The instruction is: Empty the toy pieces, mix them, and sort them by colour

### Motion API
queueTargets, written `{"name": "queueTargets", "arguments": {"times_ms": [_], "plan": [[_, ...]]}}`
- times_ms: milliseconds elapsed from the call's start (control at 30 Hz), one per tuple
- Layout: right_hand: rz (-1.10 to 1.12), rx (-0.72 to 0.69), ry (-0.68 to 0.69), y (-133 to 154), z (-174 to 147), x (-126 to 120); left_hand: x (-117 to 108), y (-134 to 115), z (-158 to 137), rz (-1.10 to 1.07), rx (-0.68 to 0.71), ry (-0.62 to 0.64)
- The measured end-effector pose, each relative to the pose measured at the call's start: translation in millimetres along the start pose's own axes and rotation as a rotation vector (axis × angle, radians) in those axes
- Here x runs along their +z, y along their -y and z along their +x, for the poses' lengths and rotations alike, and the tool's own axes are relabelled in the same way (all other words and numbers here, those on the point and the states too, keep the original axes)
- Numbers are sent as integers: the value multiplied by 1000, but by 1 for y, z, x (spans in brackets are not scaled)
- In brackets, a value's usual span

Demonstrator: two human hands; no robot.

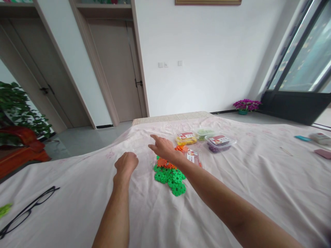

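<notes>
My left hand (pixel 126 162) is curled closed just above the cloth, left of the pieces; whatever may be inside it is hidden. My right hand (pixel 164 147) reaches over the pile, thumb and forefinger apart, with nothing visible between them. Below its wrist lie orange plastic pieces (pixel 165 163) with notched edges. Green snowflake-shaped discs (pixel 170 177) spread in a heap nearer to me. A clear box lid with a white label (pixel 192 156) is partly behind my right forearm, beside more orange pieces (pixel 181 148).
Behind the pile stand clear boxes of yellow pieces (pixel 186 138), light green pieces (pixel 204 134) and purple pieces (pixel 219 143). Black-framed glasses (pixel 28 210) lie at the left on the pale bedsheet (pixel 77 193). A blue item (pixel 302 138) and a dark pink item (pixel 323 153) lie far right.
</notes>
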State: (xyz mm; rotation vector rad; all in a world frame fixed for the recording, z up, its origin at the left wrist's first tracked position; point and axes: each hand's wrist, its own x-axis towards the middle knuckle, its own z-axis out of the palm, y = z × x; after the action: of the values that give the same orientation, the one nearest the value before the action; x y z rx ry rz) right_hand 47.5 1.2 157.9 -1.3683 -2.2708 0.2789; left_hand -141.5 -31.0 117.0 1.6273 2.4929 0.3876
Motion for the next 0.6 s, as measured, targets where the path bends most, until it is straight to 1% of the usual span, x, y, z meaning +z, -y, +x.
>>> {"name": "queueTargets", "arguments": {"times_ms": [133,233,300,400,500,600], "plan": [[131,18,-13,-13,-9,-5,-2,-3,6,89,9,62],[167,46,10,-39,-23,-18,-2,-1,12,103,11,64],[75,86,77,-63,-37,-28,0,1,15,108,16,74],[-129,66,203,-99,-64,-36,2,2,18,108,17,90],[-262,147,299,-123,-90,-32,3,2,20,105,8,89],[-313,173,347,-130,-110,-18,5,1,22,105,-9,79]]}}
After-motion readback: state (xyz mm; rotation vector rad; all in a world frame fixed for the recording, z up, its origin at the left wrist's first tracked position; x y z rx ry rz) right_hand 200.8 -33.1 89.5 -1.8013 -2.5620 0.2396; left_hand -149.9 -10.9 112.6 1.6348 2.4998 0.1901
